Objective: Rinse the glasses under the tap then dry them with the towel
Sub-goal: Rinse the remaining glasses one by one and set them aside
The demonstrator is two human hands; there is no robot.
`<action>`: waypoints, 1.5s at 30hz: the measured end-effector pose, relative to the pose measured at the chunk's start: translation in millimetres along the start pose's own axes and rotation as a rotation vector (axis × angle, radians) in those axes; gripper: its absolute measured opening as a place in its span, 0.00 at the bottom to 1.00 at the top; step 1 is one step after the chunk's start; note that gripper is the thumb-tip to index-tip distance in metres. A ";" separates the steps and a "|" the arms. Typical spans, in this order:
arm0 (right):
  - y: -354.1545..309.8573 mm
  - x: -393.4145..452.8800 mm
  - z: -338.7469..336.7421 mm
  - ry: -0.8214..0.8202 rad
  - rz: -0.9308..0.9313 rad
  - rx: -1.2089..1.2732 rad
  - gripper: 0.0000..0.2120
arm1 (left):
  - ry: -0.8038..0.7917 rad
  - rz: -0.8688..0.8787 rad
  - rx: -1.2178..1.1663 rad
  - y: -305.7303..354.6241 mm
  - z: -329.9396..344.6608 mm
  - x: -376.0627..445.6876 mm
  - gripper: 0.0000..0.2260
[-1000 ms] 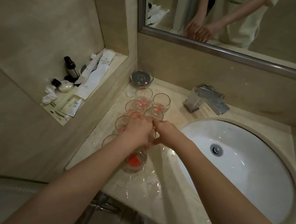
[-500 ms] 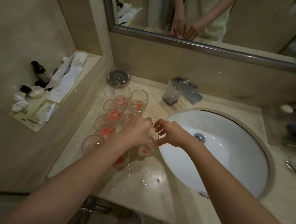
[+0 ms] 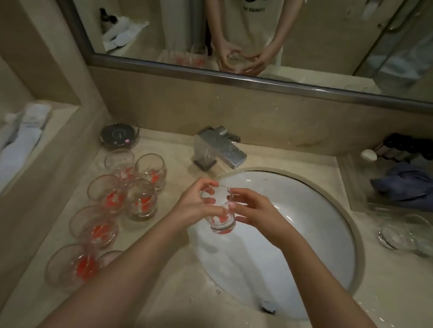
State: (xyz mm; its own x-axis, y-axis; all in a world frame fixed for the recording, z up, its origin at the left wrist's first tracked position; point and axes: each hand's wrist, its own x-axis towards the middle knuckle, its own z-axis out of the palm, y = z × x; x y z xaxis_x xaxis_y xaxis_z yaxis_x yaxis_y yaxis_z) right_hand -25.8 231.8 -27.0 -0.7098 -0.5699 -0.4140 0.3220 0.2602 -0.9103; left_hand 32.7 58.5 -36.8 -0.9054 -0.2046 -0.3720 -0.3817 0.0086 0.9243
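A clear glass with red print [image 3: 219,214] is held upright over the left part of the white sink [image 3: 303,234]. My left hand [image 3: 196,205] grips its left side, and my right hand [image 3: 254,212] holds its right side with curled fingers at the rim. The chrome tap [image 3: 219,148] stands just behind it; no water stream is visible. Several more glasses with red print [image 3: 139,199] stand on the counter to the left of the sink. A blue towel [image 3: 412,187] lies crumpled on the counter at the right.
A dark round dish [image 3: 118,134] sits behind the glasses. Toiletries and rolled white cloths [image 3: 19,143] fill the recessed shelf on the left. Clear glassware [image 3: 404,233] stands blurred at the right, a black object [image 3: 412,146] behind it. The mirror [image 3: 252,22] runs above the counter.
Both hands lifted one glass out of the group on the counter and carried it right, over the sink. The view swung right, revealing the towel and glassware.
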 end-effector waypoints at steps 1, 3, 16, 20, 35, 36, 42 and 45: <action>3.3 3.4 -3.2 0.057 0.019 0.059 0.13 | 0.011 -0.014 -0.022 -3.9 3.8 4.0 0.35; 7.4 13.5 -8.9 0.260 0.059 0.177 0.07 | 0.041 -0.047 -0.056 -10.7 9.4 11.8 0.35; -52.4 122.8 -30.6 0.368 -0.079 0.049 0.13 | 0.116 -0.091 -0.148 -18.4 24.6 47.9 0.29; -45.3 144.0 -34.3 0.417 -0.103 -0.037 0.12 | 0.101 -0.080 -0.193 -13.2 30.9 59.9 0.32; -45.5 165.8 -42.0 0.506 -0.217 -0.215 0.07 | 0.095 -0.115 -0.215 -16.8 43.7 80.3 0.38; -45.2 167.4 -43.0 0.505 -0.218 -0.206 0.07 | 0.100 -0.110 -0.219 -16.7 44.1 80.9 0.37; -45.5 171.0 -46.8 0.490 -0.222 -0.218 0.06 | 0.109 -0.114 -0.212 -14.1 45.6 85.7 0.37; -46.7 169.3 -46.6 0.463 -0.222 -0.201 0.06 | 0.118 -0.099 -0.227 -13.3 46.9 88.0 0.37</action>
State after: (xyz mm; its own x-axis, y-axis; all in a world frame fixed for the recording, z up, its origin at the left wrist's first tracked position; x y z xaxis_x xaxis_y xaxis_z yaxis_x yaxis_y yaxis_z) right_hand -190.2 159.4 -54.5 -0.9630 -0.2378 -0.1271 0.0393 0.3425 -0.9387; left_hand -50.6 86.3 -85.8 -0.8329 -0.3063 -0.4609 -0.4034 -0.2342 0.8845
